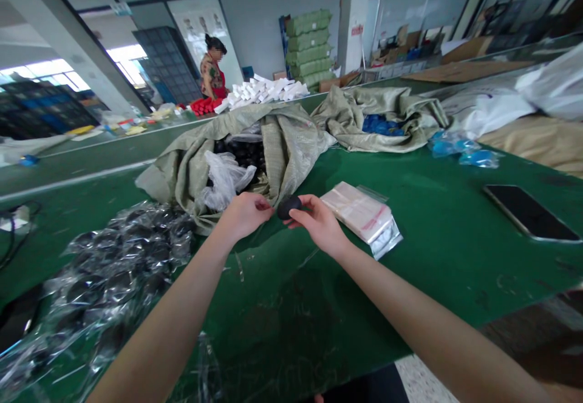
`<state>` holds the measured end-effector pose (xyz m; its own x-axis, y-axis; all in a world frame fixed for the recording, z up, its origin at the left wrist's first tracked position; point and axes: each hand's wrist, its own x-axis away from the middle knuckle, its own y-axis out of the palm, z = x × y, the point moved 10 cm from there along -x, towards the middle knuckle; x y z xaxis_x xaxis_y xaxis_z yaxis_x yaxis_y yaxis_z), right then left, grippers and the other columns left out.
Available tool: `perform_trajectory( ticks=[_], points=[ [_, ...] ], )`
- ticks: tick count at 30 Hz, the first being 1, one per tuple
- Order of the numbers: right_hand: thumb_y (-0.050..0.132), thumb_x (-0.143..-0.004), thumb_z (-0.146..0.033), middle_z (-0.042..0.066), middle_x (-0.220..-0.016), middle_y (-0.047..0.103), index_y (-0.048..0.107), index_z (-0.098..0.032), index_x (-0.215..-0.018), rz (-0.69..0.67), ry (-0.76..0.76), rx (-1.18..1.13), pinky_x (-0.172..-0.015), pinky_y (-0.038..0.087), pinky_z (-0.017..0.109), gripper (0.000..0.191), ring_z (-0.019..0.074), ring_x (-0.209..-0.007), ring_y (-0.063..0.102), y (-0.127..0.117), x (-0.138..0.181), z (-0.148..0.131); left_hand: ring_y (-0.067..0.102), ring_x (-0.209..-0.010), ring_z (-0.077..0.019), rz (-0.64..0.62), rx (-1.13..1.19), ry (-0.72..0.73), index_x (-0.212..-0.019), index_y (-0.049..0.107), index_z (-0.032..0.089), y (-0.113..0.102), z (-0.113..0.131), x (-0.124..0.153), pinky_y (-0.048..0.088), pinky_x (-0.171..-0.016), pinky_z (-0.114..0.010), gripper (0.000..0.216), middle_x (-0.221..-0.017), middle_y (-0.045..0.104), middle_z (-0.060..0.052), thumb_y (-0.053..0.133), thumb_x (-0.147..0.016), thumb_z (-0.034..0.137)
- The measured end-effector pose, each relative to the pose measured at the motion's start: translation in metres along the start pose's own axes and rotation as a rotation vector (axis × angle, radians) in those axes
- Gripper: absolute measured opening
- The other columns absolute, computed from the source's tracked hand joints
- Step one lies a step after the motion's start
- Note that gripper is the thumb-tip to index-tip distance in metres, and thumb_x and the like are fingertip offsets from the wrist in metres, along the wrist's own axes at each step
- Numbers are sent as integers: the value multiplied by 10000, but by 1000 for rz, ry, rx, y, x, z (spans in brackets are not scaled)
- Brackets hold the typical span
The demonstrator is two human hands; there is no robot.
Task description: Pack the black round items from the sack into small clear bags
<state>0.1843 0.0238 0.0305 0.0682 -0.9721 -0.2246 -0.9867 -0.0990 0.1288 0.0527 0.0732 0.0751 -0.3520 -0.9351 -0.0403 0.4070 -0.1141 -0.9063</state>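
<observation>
Between thumb and fingers, my right hand (317,222) grips a smooth black egg-shaped piece (288,207). Just left of it, my left hand (246,215) is closed in a pinch, its fingertips close to the black piece; what they hold, if anything, is too small to make out. Behind my hands an open woven sack (291,148) contains many similar black pieces (248,153), with a crumpled clear plastic bag (225,178) at its mouth. A stack of clear flat bags (359,212) lies right of my right hand. Black pieces wrapped in clear plastic (122,257) are heaped at left.
On the green table (437,221) a phone (531,212) lies at right. Another sack (378,111) holds blue items, with blue wrapped pieces (464,148) beside it. A dark device (20,318) is at left. Beyond, a person (213,72) stands near white pieces (264,91).
</observation>
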Motion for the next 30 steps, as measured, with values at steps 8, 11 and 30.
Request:
perform_trajectory(
  ticks=[8,11,30],
  points=[
    [537,-910,-434,52,-978,668,330,-251,-1102,-77,-241,44,-654,548,300,337,162,-740,684,22,18,-22,528,-563,-136,-52,374,-115,-711,708,141,7,-3,-5,363,-541,-243,212,-605,640,-2,644,-639,331],
    [542,-913,-441,61,-893,678,339,-227,-1158,-46,-308,283,-649,539,325,384,197,-728,680,15,21,-21,531,-553,-135,-56,431,-119,-702,716,143,10,-6,-6,369,-541,-244,240,-604,651,-6,674,-621,365],
    [554,-914,-400,119,-991,654,516,-166,-1140,-63,-487,1163,-738,546,390,327,272,-904,659,31,27,-45,581,-565,-153,92,135,38,-679,705,187,-10,5,7,381,-531,-256,215,-626,679,-18,597,-765,352]
  ],
)
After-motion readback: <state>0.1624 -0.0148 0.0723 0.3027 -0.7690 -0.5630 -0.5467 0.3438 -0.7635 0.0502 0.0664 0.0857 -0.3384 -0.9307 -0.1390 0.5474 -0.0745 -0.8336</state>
